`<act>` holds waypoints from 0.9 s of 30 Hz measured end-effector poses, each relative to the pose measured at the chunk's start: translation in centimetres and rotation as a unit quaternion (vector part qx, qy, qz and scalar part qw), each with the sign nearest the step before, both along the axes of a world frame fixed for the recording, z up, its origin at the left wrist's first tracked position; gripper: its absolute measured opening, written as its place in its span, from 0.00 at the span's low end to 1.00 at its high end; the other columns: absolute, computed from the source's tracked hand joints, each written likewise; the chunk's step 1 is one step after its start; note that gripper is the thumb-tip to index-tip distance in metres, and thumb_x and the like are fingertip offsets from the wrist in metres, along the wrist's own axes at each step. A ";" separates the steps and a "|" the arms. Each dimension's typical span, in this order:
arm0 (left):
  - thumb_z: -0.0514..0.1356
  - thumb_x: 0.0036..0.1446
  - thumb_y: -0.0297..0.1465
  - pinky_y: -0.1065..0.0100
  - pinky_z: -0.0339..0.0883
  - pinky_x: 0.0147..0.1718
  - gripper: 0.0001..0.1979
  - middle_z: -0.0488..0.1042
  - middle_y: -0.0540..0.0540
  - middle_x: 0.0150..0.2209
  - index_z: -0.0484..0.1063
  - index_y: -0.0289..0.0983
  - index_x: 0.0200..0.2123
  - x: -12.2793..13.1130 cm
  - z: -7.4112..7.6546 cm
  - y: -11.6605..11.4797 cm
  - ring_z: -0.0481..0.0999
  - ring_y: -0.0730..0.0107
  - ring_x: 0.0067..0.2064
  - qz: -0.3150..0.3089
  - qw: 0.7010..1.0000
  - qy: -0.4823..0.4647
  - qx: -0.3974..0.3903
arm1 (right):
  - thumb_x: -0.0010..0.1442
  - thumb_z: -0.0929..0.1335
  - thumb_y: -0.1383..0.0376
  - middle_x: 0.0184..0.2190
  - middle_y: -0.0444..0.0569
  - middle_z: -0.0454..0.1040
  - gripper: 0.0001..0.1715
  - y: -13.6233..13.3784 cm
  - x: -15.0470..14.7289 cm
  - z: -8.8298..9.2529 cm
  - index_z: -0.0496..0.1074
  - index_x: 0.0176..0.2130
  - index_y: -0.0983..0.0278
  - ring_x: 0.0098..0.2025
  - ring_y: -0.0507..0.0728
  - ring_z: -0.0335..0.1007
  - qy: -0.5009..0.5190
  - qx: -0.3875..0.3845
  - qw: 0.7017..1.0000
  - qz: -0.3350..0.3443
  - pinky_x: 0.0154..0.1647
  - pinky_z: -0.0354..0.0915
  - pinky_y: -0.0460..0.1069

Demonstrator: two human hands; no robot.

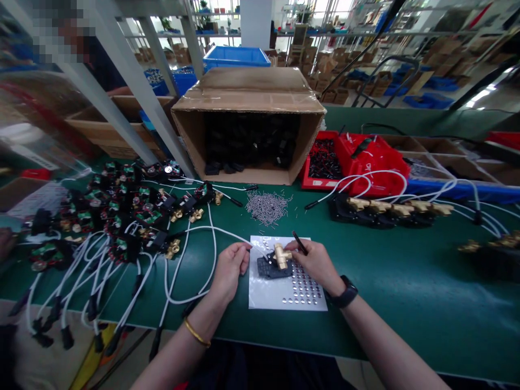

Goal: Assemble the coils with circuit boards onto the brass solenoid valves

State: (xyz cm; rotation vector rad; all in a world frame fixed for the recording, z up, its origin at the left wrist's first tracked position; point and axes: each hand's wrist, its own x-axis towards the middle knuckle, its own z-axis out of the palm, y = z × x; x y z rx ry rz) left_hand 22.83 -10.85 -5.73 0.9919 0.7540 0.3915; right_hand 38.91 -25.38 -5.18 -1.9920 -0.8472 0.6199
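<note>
My left hand is closed in a pinch at a white cable that runs to the device in front of me. In my right hand is a slim black pen-like tool, sloping up to the left; its exact kind is unclear. The right fingertips also reach the brass valve fitting, which sits on a black plastic housing. Beneath the housing lies a white sheet with rows of small shiny round pieces.
A pile of small screws lies ahead, before an open cardboard box of black parts. Wired assemblies crowd the left. Finished-looking brass-and-black units and red bins stand right. Another person's hand shows far left.
</note>
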 end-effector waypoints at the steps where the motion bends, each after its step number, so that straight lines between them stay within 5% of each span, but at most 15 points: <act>1: 0.60 0.50 0.35 0.79 0.48 0.17 0.13 0.64 0.54 0.19 0.69 0.31 0.35 0.1 0.1 0.0 0.58 0.84 0.18 -0.005 1.000 -0.001 0.004 | 0.50 0.65 0.68 0.31 0.48 0.76 0.09 -0.2 0.0 0.0 0.74 0.30 0.64 0.32 0.55 0.71 -0.009 -0.001 1.000 0.005 0.34 0.63 0.48; 6: 0.63 0.46 0.32 0.75 0.59 0.26 0.14 0.74 0.46 0.27 0.68 0.32 0.36 0.5 0.6 0.3 0.69 0.77 0.25 -0.027 0.999 0.008 0.034 | 0.51 0.64 0.71 0.32 0.48 0.76 0.09 -0.9 -0.3 -0.3 0.74 0.31 0.63 0.35 0.55 0.72 -0.096 0.039 0.994 0.047 0.37 0.65 0.49; 13: 0.63 0.42 0.29 0.76 0.58 0.26 0.08 0.70 0.51 0.23 0.70 0.32 0.29 1.4 0.2 0.9 0.67 0.79 0.24 -0.061 0.995 0.029 0.075 | 0.52 0.61 0.74 0.34 0.50 0.77 0.14 -1.3 -1.0 -1.4 0.74 0.33 0.64 0.39 0.56 0.72 -0.149 0.097 0.982 0.065 0.43 0.66 0.50; 20: 0.62 0.43 0.29 0.73 0.61 0.29 0.06 0.73 0.46 0.26 0.72 0.32 0.28 2.1 -0.3 1.8 0.70 0.73 0.27 -0.178 0.975 0.030 0.127 | 0.56 0.64 0.64 0.34 0.46 0.78 0.11 -1.4 0.0 -0.4 0.76 0.36 0.61 0.35 0.56 0.74 -0.026 -0.041 0.996 0.078 0.37 0.67 0.49; 27: 0.59 0.47 0.27 0.73 0.61 0.29 0.03 0.72 0.48 0.27 0.73 0.35 0.28 1.8 -0.4 1.6 0.70 0.70 0.29 -0.259 0.929 0.024 0.262 | 0.55 0.66 0.62 0.33 0.48 0.76 0.09 4.6 2.6 -0.6 0.73 0.34 0.64 0.35 0.55 0.71 -0.119 -0.095 0.988 0.009 0.36 0.63 0.47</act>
